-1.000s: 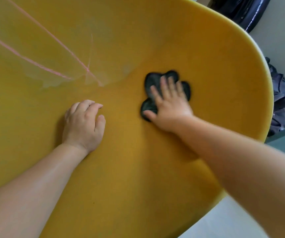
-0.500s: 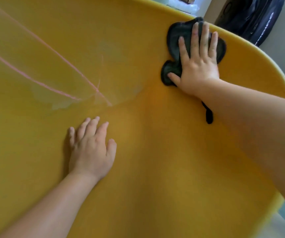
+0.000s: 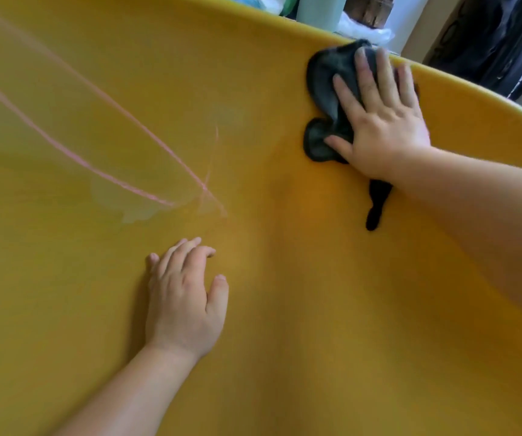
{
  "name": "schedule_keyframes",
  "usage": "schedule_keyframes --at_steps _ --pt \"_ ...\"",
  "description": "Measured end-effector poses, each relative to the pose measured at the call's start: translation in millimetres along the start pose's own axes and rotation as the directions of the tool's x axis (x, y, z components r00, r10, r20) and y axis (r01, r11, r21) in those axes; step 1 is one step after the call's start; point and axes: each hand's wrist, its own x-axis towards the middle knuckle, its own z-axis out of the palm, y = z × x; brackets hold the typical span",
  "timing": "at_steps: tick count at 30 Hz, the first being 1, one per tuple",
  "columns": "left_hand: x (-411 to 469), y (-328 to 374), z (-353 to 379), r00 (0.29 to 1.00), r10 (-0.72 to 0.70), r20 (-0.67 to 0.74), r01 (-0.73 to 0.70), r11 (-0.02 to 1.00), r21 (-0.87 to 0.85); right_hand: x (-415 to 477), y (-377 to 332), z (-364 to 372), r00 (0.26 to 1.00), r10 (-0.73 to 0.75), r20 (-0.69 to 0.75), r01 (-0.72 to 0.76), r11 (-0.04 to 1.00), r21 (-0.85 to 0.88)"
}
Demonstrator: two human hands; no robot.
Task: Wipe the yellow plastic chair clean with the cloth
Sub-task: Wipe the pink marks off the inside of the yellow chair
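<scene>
The broad yellow moulded-plastic chair (image 3: 284, 309) filled nearly the whole view, its curved rim running across the top from about eleven o'clock round to three. The right hand (image 3: 382, 127) lay flat at roughly one o'clock, just under that rim, with its fingers (image 3: 366, 73) spread and released rather than clenched, pressing the crumpled dark grey cloth (image 3: 325, 89) against the plastic; a narrow black tail of the cloth showed beneath the wrist. The left hand (image 3: 184, 300) rested palm-down on bare yellow plastic near six o'clock, well apart from the cloth, its fingers loosely extended and grasping nothing. Thin pink streaks (image 3: 102, 165) (chalky-looking, crossing near the centre) ran over the chair from nine o'clock inward, beside a pale smudged patch (image 3: 136, 206). A black bag (image 3: 489, 42) stood beyond the rim at two o'clock.
</scene>
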Motion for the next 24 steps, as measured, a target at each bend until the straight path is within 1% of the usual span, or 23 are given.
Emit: schedule_keyframes --at_steps 2,3,4,5,6,8,9,10,11,12,13,14,15,16,17,18,19,21,24 --pt "1 0 1 1.0 -0.011 -0.014 0.011 0.999 -0.036 12 -5 -5 0.994 0.094 -0.064 -0.096 0.995 -0.032" --pt "1 -1 1 1.0 -0.012 -0.018 0.011 0.999 -0.037 11 -22 -1 0.989 0.136 -0.065 -0.137 0.991 -0.006" --pt "0 0 2 1.0 -0.014 -0.021 0.013 0.999 -0.035 6 -44 4 0.986 0.159 -0.041 -0.157 0.986 0.057" --pt "1 0 2 1.0 -0.015 -0.025 0.014 0.999 -0.035 -1 -70 9 0.989 0.145 0.004 -0.144 0.98 0.139" --pt "1 1 3 0.999 -0.015 -0.031 0.014 0.999 -0.033 -12 -98 15 0.996 0.08 0.048 -0.089 0.971 0.22" --pt "1 1 3 0.999 -0.012 -0.043 0.011 1.0 -0.029 -44 -153 21 0.985 -0.154 0.079 0.118 0.932 0.343" --pt "2 0 4 0.999 -0.007 -0.048 0.006 1.0 -0.027 -64 -174 21 0.953 -0.288 0.093 0.231 0.892 0.387" --pt "2 -1 4 0.999 0.0 -0.05 -0.002 1.0 -0.025 -83 -186 18 0.906 -0.407 0.116 0.325 0.844 0.426" --pt "3 -1 3 0.999 0.008 -0.045 -0.009 1.0 -0.019 -95 -186 17 0.859 -0.493 0.141 0.394 0.811 0.432" --pt "2 -2 3 0.999 0.011 -0.038 -0.012 1.0 -0.011 -97 -171 19 0.829 -0.54 0.147 0.444 0.795 0.413" --pt "1 -2 3 0.999 0.009 -0.032 -0.009 1.0 -0.005 -89 -147 22 0.832 -0.538 0.136 0.468 0.812 0.348" --pt "1 -2 3 1.0 0.003 -0.027 -0.003 1.0 -0.005 -75 -118 25 0.863 -0.492 0.114 0.455 0.856 0.244" --pt "0 -1 3 1.0 -0.006 -0.023 0.005 1.0 -0.011 -57 -85 25 0.913 -0.402 0.077 0.393 0.913 0.11" --pt "0 -1 3 1.0 -0.013 -0.021 0.013 1.0 -0.017 -36 -53 22 0.963 -0.264 0.045 0.264 0.964 -0.003" --pt "0 -1 3 1.0 -0.017 -0.025 0.017 1.0 -0.021 -17 -25 13 0.993 -0.117 0.016 0.118 0.991 -0.07" --pt "0 -1 3 0.999 -0.019 -0.031 0.018 1.0 -0.021 -2 -6 2 1.0 0.004 -0.017 -0.005 0.997 -0.082" --pt "1 -1 3 0.999 -0.021 -0.033 0.02 1.0 -0.017 11 2 -9 0.996 0.074 -0.053 -0.078 0.995 -0.066" --pt "1 -1 3 0.999 -0.021 -0.03 0.021 1.0 -0.005 29 -7 -24 0.991 0.104 -0.089 -0.109 0.992 -0.058" --pt "1 0 3 0.999 -0.016 -0.032 0.016 1.0 0.006 41 -53 -16 0.993 0.016 -0.113 -0.008 0.998 0.066"
